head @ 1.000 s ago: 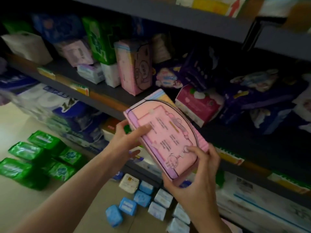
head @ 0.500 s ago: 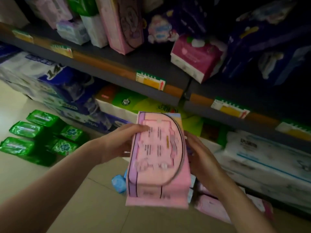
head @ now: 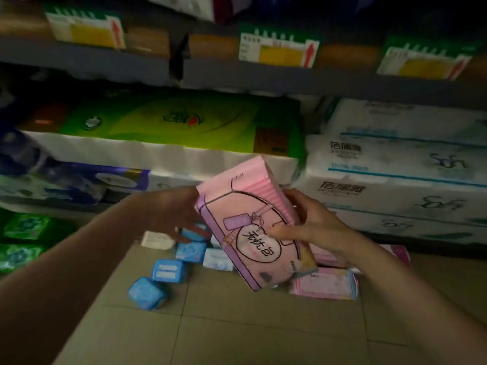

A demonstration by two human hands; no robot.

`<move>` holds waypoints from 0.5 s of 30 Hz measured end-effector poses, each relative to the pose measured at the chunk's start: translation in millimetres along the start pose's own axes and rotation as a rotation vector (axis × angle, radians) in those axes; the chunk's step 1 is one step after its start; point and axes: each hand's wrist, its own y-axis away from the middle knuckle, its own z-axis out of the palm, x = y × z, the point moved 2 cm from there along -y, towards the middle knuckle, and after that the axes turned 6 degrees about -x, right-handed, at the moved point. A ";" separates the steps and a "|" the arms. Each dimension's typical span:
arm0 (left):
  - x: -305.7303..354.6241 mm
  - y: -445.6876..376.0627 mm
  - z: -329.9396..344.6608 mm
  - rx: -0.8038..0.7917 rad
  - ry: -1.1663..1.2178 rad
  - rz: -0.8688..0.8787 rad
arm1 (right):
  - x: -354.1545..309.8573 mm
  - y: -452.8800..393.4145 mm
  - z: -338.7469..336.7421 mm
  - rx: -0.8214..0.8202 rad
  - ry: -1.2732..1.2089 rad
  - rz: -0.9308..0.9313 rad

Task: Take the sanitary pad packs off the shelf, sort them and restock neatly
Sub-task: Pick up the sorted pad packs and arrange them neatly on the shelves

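Fingers of the right hand [head: 313, 227] curl round the pink pad pack [head: 253, 227], thumb across its printed front and the other fingers behind its far edge — the pack hangs tilted above the tiled floor [head: 237, 333], its top corner leaning toward the shelving. Beside it, the left hand [head: 181, 214] is blurred; its fingers look loosely spread, just beside the pack's left edge, and whether they touch it cannot be told. Below the pack, small blue pad packs [head: 166, 270] lie scattered on the floor, with flat pink packs [head: 326, 283] to their right and green packs [head: 23, 241] at the far left. Behind stand large tissue bundles — a green-topped one [head: 168, 122] and white ones [head: 395, 175] — under a shelf edge [head: 263, 77] carrying price tags [head: 276, 48].
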 end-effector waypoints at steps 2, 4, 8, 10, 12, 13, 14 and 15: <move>14.2 -16.3 -2.1 0.019 0.133 0.130 | 28.9 -16.6 -11.0 -0.027 0.020 0.075; 20.5 -34.3 4.1 0.036 -0.042 0.223 | 51.5 -37.2 -19.6 -0.068 0.010 0.112; 15.9 -86.9 9.8 -0.078 -0.470 0.238 | 80.7 -81.1 -35.4 -0.120 0.146 0.052; 7.4 -109.3 6.0 -0.102 -0.453 0.324 | 90.1 -94.3 -37.8 -0.117 0.287 0.016; -2.6 -124.1 5.7 -0.121 -0.480 0.395 | 98.4 -93.7 -40.8 -0.096 0.400 -0.019; -7.8 -128.0 9.7 -0.141 -0.518 0.415 | 102.3 -87.4 -40.8 -0.091 0.442 -0.035; -11.6 -131.1 17.1 -0.166 -0.579 0.422 | 107.9 -79.4 -42.5 -0.092 0.473 -0.042; -15.1 -133.8 27.6 -0.192 -0.644 0.410 | 113.7 -68.4 -42.9 -0.089 0.508 -0.035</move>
